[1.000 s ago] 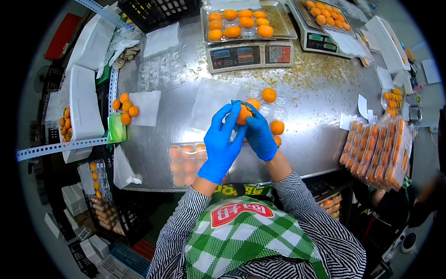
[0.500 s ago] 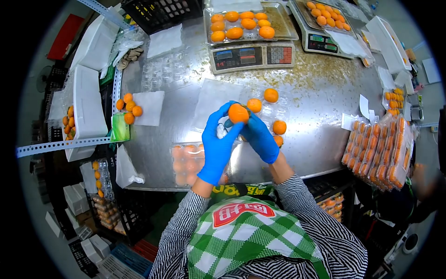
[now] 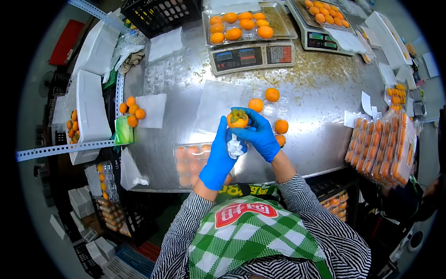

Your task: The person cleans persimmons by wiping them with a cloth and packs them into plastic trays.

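Observation:
An orange persimmon (image 3: 237, 122) with its green leafy cap facing up is held between my two blue-gloved hands above the table. My left hand (image 3: 216, 157) closes around its left side. On its right side, the fingers and thumb of my right hand (image 3: 261, 138) are closed against it. A crumpled white tissue (image 3: 235, 147) shows between my palms; which hand grips it I cannot tell. Just beyond my right hand, several persimmons (image 3: 281, 126) sit in a clear plastic tray (image 3: 278, 109). A filled clear pack (image 3: 189, 162) lies beside my left wrist.
A scale (image 3: 252, 56) bears a tray of persimmons at the back; a second scale (image 3: 320, 41) stands to its right. Stacked filled packs (image 3: 378, 149) are at the right edge. Loose persimmons (image 3: 133, 109) and a white sheet (image 3: 152, 110) lie left. A black crate (image 3: 160, 16) stands back left.
The persimmon has been turned so that its green cap now faces up. My hands have shifted slightly down, and the white tissue shows more fully between them.

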The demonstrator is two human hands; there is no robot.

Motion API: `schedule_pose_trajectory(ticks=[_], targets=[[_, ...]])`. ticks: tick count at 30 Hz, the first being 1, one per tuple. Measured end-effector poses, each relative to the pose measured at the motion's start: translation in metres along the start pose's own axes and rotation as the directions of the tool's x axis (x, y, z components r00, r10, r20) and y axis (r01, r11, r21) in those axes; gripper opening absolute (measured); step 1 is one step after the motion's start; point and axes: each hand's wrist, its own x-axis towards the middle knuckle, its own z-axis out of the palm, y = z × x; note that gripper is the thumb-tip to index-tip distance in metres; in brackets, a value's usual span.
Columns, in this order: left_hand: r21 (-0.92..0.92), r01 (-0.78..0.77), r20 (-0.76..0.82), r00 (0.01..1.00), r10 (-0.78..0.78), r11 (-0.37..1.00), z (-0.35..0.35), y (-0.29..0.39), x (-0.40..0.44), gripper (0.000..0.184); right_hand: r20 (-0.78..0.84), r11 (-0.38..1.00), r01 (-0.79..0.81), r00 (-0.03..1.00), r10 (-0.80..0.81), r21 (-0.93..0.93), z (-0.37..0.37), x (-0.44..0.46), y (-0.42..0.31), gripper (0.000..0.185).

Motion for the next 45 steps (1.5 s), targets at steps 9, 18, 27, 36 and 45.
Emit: schedule_pose_trajectory(ticks=[9, 18, 27, 36, 45], targets=[[0.075, 0.043, 0.028, 0.999, -0.046, 0.996, -0.025, -0.002, 0.008, 0.046, -0.101, 0.974, 0.22, 0.969, -0.224, -0.05, -0.008, 0.009, 0.013, 0.062], [0.333, 0.025, -0.235, 0.97, 0.057, 0.943, -0.041, 0.002, -0.025, 0.045, 0.137, 0.087, 0.193, 0.889, -0.436, -0.977, -0.108, 0.087, 0.001, 0.056], [0.394, 0.013, -0.267, 0.959, 0.101, 0.919, -0.043, 0.007, -0.024, 0.041, 0.151, -0.063, 0.143, 0.978, -0.144, -0.988, -0.13, 0.122, 0.001, 0.049], [0.387, 0.025, -0.291, 0.952, 0.097, 0.922, -0.052, 0.004, -0.026, 0.038, 0.048, -0.033, 0.046, 0.997, -0.063, -0.998, -0.115, 0.121, -0.011, 0.041], [0.419, -0.019, -0.283, 0.947, 0.151, 0.908, -0.053, 0.005, -0.028, 0.037, -0.269, 0.575, 0.027, 0.866, -0.423, -0.818, -0.148, 0.116, -0.012, 0.052]])
